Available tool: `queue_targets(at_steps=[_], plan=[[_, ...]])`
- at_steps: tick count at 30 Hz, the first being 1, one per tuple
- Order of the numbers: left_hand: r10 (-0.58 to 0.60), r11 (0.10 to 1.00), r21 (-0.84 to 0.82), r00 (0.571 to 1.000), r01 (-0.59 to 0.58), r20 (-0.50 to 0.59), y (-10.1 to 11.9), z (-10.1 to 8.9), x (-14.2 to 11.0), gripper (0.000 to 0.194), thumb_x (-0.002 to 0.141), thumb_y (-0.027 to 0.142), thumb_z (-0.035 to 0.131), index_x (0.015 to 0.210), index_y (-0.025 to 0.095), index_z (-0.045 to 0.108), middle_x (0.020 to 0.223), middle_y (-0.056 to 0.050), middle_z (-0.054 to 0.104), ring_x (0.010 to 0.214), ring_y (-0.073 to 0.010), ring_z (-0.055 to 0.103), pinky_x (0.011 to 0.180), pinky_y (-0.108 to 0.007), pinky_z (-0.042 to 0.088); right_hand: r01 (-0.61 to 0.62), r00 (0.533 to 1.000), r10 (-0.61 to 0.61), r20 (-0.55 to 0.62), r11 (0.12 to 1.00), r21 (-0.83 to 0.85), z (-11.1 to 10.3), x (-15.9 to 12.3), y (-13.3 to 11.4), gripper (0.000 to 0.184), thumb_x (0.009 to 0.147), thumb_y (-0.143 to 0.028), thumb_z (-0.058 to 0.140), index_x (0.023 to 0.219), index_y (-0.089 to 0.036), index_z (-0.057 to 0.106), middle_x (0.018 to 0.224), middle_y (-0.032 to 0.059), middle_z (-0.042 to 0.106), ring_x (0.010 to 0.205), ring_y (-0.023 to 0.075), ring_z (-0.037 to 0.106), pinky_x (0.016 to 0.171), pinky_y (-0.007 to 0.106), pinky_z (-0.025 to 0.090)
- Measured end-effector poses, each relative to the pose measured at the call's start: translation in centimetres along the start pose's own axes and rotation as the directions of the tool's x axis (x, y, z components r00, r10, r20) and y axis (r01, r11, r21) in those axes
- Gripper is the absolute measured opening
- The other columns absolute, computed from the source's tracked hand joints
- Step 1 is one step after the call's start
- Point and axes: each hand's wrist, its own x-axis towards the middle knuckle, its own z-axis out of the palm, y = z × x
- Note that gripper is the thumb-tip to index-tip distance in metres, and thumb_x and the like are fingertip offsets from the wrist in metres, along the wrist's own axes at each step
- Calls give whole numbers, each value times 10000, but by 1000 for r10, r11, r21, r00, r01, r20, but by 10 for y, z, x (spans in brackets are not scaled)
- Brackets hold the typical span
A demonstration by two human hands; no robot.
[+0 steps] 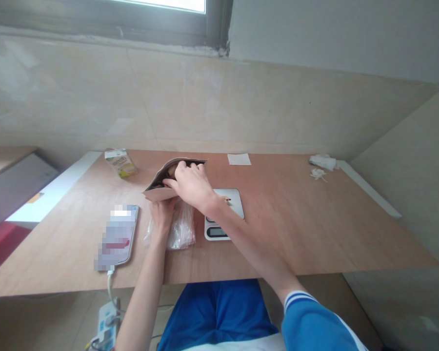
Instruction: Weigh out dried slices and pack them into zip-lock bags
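Observation:
My left hand (pixel 163 212) grips the bottom edge of a brown paper pouch (pixel 160 190) and holds it tilted above the wooden table (pixel 296 219). My right hand (pixel 190 184) reaches into the pouch's open mouth, fingers curled inside; what they hold is hidden. Under my hands lie clear plastic zip bags (pixel 183 231). A small white digital scale (pixel 234 204) sits just to the right of them, partly covered by my right forearm.
A phone (pixel 119 236) on a charging cable lies at the left. A small green and white carton (pixel 120 162) stands at the back left. A white paper slip (pixel 239 159) and crumpled tissue (pixel 322 163) lie at the back.

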Motion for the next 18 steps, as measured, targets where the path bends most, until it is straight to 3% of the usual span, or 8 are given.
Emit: queue_targets(at_steps=[6,10,14,18], plan=[[-27,1000,14,999,27,27,-4,4,-1,495,776,320,501,1220,100,481,1050,-200,632,1017,-359,586,859,-442,441,-46,997,41,58,995,87,-1,-1,6,421,870,-441,519,1019,-53,579,1093,210,610,1090,339,508,927,487,337],[15,1000,-15,1000,-15,4,-6,6,-1,454,773,294,506,1189,112,504,1135,-206,608,1078,-357,557,907,-454,420,-9,996,-1,88,994,110,-3,-5,9,352,879,-451,498,967,-126,599,1120,171,602,1116,320,483,940,493,315],[80,991,-108,996,-84,-41,-7,6,-1,448,774,275,509,1200,139,500,1248,-178,550,1241,-322,433,1027,-440,329,31,987,-67,148,972,235,-3,-9,13,457,826,-555,518,1008,-137,558,1095,134,619,1132,313,477,980,500,258],[49,985,-163,998,-56,-49,-3,3,-1,457,757,259,527,1198,138,513,1286,-168,524,1264,-320,408,1047,-442,309,52,994,-85,74,929,367,-1,-14,18,448,785,-532,591,1044,-167,559,1066,91,637,1123,282,497,993,478,248]])
